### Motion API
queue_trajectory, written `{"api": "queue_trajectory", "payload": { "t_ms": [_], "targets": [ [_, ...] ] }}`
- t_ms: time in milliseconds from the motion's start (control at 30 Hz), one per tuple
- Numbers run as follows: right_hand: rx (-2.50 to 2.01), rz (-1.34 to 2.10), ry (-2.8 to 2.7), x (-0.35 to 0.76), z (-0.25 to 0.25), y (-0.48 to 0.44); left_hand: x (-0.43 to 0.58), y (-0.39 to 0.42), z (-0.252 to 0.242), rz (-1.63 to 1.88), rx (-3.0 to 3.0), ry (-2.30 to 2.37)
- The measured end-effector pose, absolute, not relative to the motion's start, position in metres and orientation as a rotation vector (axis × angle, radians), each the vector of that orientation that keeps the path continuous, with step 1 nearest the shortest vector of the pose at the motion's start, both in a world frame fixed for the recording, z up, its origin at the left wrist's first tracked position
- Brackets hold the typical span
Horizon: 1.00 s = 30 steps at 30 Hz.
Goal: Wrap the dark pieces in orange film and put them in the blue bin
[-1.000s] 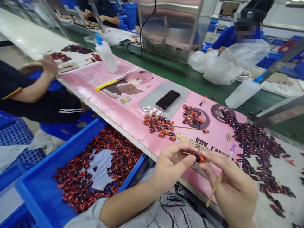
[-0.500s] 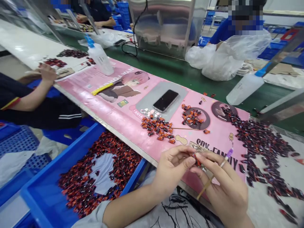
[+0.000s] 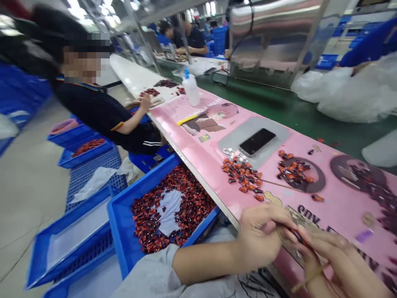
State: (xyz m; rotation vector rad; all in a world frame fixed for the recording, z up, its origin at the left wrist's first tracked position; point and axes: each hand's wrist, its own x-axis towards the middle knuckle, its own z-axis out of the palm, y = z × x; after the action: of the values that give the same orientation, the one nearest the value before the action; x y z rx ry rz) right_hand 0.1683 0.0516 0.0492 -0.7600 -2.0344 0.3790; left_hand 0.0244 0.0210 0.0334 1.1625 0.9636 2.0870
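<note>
At the near edge of the pink mat point(image 3: 198, 153), my left hand point(image 3: 262, 234) and my right hand point(image 3: 338, 258) meet with closed fingers. Pinched between both sets of fingertips is a small glossy dark-red piece point(image 3: 297, 236), mostly covered and blurred. A thin brown stick point(image 3: 310, 278) with a purple end lies across my right hand, held among its fingers. Just beyond the hands lie two clusters of orange-and-black glossy pieces, a nearer pile point(image 3: 243, 176) and a farther pile point(image 3: 294, 169). A thin rod point(image 3: 282, 184) rests between them.
A blue bin point(image 3: 119, 231) of similar pieces stands left of my arm. The mat also carries a phone point(image 3: 257, 141) and a white squeeze bottle point(image 3: 191, 89). Darker pieces point(image 3: 384, 198) spread at right. A co-worker point(image 3: 102, 111) sits at the left, one hand on the table.
The view has swung left, so the co-worker and more blue bins show. Both my hands stay together around the small piece, with the left wrist more bent.
</note>
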Motion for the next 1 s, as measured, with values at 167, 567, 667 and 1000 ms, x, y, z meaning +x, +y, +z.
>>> {"api": "queue_trajectory", "payload": {
  "t_ms": [167, 567, 667, 1000],
  "targets": [
    [-0.745, 0.391, -2.153, 0.153, 0.073, 0.044, 0.019, 0.013, 0.038, 1.931, 0.912, 0.944],
    [-0.662, 0.379, -1.992, 0.158, 0.073, 0.042, 0.03, 0.006, 0.04, 1.908, 1.14, 1.022],
    [-0.782, 0.326, -2.038, 0.185, 0.071, 0.051, 0.022, 0.03, 0.038, 1.699, 1.377, 1.144],
    [-1.561, 0.17, -1.535, 0.309, 0.066, 0.013, -0.001, 0.184, 0.038, 0.947, 2.037, 1.669]
  ]
}}
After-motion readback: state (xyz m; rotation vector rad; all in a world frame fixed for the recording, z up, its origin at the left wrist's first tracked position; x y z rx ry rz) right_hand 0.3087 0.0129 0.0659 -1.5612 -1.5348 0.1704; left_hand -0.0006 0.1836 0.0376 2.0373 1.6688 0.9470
